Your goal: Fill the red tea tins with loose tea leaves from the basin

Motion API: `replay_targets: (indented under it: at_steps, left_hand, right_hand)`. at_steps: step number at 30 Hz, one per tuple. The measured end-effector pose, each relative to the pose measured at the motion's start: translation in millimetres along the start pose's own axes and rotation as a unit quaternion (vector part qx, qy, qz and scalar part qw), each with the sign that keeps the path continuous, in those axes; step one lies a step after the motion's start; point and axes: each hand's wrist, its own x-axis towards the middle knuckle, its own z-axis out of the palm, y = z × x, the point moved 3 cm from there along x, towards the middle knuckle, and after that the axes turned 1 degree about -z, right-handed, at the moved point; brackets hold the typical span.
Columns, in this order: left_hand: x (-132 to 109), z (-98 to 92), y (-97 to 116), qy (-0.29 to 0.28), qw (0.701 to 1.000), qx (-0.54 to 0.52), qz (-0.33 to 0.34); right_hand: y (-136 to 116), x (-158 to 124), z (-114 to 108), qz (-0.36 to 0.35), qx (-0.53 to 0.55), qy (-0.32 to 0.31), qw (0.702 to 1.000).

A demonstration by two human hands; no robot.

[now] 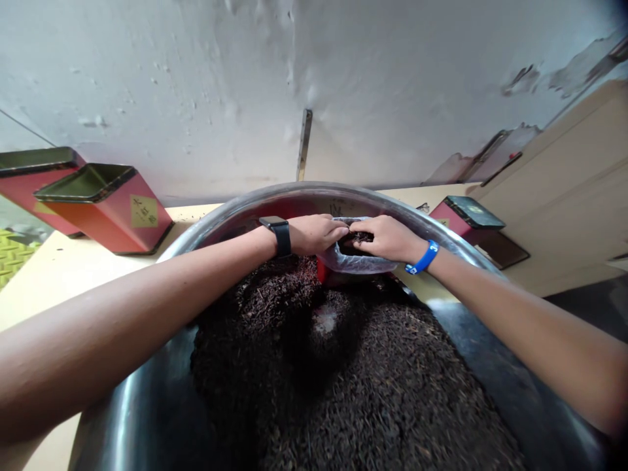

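Observation:
A big steel basin [147, 399] holds a heap of dark loose tea leaves [353, 379]. At its far side a red tin [321, 269] lined with a clear plastic bag [360, 263] stands in the leaves. My left hand [316, 233], with a black watch on the wrist, grips the bag's left edge with closed fingers. My right hand [385, 239], with a blue wristband, is curled over the bag's opening, fingers closed on its rim and on some tea leaves inside. How full the bag is stays hidden.
Two open red tins [105, 206] lie tilted at the left on the pale table [63, 268]. A closed red tin with a dark lid [466, 216] stands at the right. A white peeling wall [314, 85] rises behind the basin.

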Motion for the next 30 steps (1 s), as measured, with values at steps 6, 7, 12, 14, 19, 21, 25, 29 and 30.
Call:
replay_targets:
  at_steps: [6,7,12,14,19,21,25,29,30]
  left_hand:
    - [-0.6,-0.6,0.4,0.005,0.999,-0.026,0.034]
    - [-0.5,-0.5,0.4,0.004,0.999,-0.026,0.037]
    - [1.1,1.0,-2.5,0.001,0.999,-0.032,0.027]
    - [1.5,1.7,-4.2,0.001,0.999,-0.043,0.03]
    - [0.3,2.1,-6.9,0.02,0.996,-0.074,0.039]
    - [0.0,2.4,-8.2,0.034,0.997,-0.071,0.008]
    - [-0.2,3.9,-7.6,0.025,0.995,-0.087,-0.037]
    - [0.4,1.1,-7.6,0.006,0.988,-0.137,-0.068]
    - [0.8,0.0,-9.2,0.004,0.984,-0.155,-0.088]
  right_hand:
    - [-3.9,-0.7,-5.1,-0.032,0.044,0.016,0.998]
    - [-4.6,-0.5,-6.0,-0.034,0.044,0.017,0.998]
    - [-12.6,-0.6,-11.8,-0.045,0.049,0.037,0.997]
    - [-16.2,-1.1,-13.9,-0.043,0.049,0.063,0.996]
    - [-17.8,-2.6,-13.1,-0.058,0.038,0.111,0.991]
    - [-14.2,-3.1,-12.1,-0.055,0.027,0.131,0.99]
    - [-1.6,-3.5,-10.9,-0.021,-0.018,0.189,0.982]
    - [14.9,-0.4,-0.9,0.006,0.002,0.133,0.991]
    - [18.6,0.4,1.9,0.014,0.015,0.111,0.994]
